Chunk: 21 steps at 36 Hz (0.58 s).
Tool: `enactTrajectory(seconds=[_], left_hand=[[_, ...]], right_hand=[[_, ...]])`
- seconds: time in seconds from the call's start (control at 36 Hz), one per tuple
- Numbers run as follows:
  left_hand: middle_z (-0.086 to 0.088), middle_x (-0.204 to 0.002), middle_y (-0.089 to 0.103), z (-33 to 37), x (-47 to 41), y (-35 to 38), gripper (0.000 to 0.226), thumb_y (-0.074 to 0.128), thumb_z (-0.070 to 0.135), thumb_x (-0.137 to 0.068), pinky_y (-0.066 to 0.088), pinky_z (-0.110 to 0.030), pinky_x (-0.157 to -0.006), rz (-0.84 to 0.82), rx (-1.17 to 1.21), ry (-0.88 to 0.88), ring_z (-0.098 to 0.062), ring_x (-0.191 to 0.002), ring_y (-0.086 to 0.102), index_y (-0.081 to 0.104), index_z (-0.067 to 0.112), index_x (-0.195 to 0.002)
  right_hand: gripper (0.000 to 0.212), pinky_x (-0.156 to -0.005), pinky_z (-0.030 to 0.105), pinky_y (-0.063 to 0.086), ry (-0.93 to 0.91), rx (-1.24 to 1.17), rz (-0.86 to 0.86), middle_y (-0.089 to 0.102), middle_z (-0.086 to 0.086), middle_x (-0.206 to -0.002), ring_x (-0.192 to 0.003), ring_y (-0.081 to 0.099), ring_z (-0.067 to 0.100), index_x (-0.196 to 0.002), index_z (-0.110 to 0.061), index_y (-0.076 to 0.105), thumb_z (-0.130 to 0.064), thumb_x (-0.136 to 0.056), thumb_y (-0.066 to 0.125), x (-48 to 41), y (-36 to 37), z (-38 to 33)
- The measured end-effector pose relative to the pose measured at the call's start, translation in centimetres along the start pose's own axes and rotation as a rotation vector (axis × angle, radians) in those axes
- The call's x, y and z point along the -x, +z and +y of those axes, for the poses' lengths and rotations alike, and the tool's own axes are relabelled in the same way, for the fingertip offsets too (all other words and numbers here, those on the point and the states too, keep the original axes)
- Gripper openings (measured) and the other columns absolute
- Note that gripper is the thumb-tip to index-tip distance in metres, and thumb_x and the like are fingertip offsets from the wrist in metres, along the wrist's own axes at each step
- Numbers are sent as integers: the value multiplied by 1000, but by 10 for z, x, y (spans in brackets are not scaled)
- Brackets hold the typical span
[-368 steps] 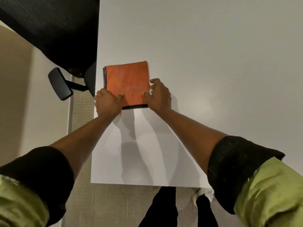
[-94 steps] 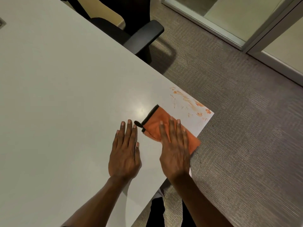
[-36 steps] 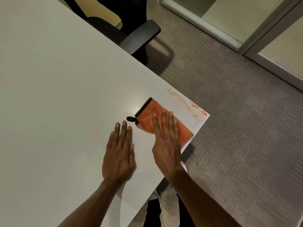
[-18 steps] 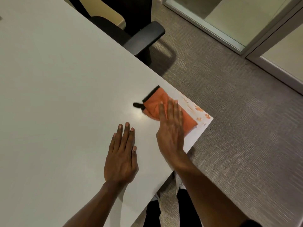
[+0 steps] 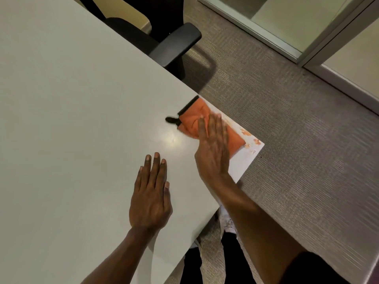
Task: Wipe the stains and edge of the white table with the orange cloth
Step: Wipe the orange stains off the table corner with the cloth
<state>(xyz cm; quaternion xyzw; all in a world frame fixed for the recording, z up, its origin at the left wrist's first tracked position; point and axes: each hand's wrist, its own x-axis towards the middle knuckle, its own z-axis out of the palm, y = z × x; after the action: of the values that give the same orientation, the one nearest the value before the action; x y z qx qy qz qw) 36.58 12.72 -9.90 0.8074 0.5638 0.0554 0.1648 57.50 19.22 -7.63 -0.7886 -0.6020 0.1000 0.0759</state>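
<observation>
The folded orange cloth (image 5: 191,120), trimmed in black with a small black loop, lies near the right corner of the white table (image 5: 71,99). My right hand (image 5: 213,146) presses flat on the cloth, fingers together and slightly blurred. Orange stains (image 5: 251,143) mark the tabletop between the cloth and the corner, and some lie along the far edge beside the cloth. My left hand (image 5: 151,193) rests flat on the bare tabletop to the left of the cloth, fingers extended and holding nothing.
A black office chair (image 5: 174,44) with an armrest stands against the table's far edge. Grey carpet (image 5: 297,150) spreads to the right, bounded by a glass partition frame (image 5: 307,56). My legs and a white shoe (image 5: 226,222) show below the table's near edge.
My right hand has slid the cloth farther up along the table edge, over part of the stained strip. Fewer stains show than 2.6 s ago. The left hand has stayed flat in place.
</observation>
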Motion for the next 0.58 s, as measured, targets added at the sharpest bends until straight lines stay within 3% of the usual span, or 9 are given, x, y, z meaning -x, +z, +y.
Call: enactTrajectory(seconds=[0.08, 0.19, 0.28, 0.42, 0.58], left_hand=[[0, -190, 2, -1, -1, 0, 67, 33, 28, -116, 11, -47, -143, 4, -18, 0, -24, -177, 2, 13, 17, -180], [-2, -190, 4, 0, -1, 0, 67, 33, 28, -116, 11, -48, -143, 7, -16, 2, -25, -177, 3, 15, 15, -179], [-2, -190, 4, 2, -1, -1, 67, 33, 27, -116, 12, -48, -143, 3, -21, -4, -25, -177, 3, 16, 15, -179], [0, -190, 3, 2, -1, -2, 66, 29, 30, -116, 13, -50, -143, -13, -23, -10, -23, -177, 1, 15, 17, -179], [0, -190, 4, 2, -1, -3, 64, 26, 32, -117, 15, -51, -142, -10, -25, -8, -22, -177, 1, 16, 16, -179]], right_hand=[[72, -135, 55, 16, -30, 27, -49, 11, 21, -179, -167, 6, 41, -171, -11, 17, -10, -99, 26, 51, 4, -1], [76, -131, 57, 28, -27, 40, -67, 24, 21, -176, -164, 20, 43, -169, -12, 29, -11, -94, 44, 76, 6, 7], [76, -134, 58, 19, -29, 44, -98, 16, 21, -179, -166, 10, 45, -171, -12, 20, -20, -97, 40, 41, 3, 11], [78, -136, 56, 13, 24, -11, -54, 17, 24, -177, -166, 12, 45, -170, -8, 22, -21, -92, 25, -36, -4, 12], [80, -135, 58, 16, 21, -41, -31, 23, 28, -175, -165, 16, 47, -168, -4, 26, -17, -90, 9, -48, -8, 16]])
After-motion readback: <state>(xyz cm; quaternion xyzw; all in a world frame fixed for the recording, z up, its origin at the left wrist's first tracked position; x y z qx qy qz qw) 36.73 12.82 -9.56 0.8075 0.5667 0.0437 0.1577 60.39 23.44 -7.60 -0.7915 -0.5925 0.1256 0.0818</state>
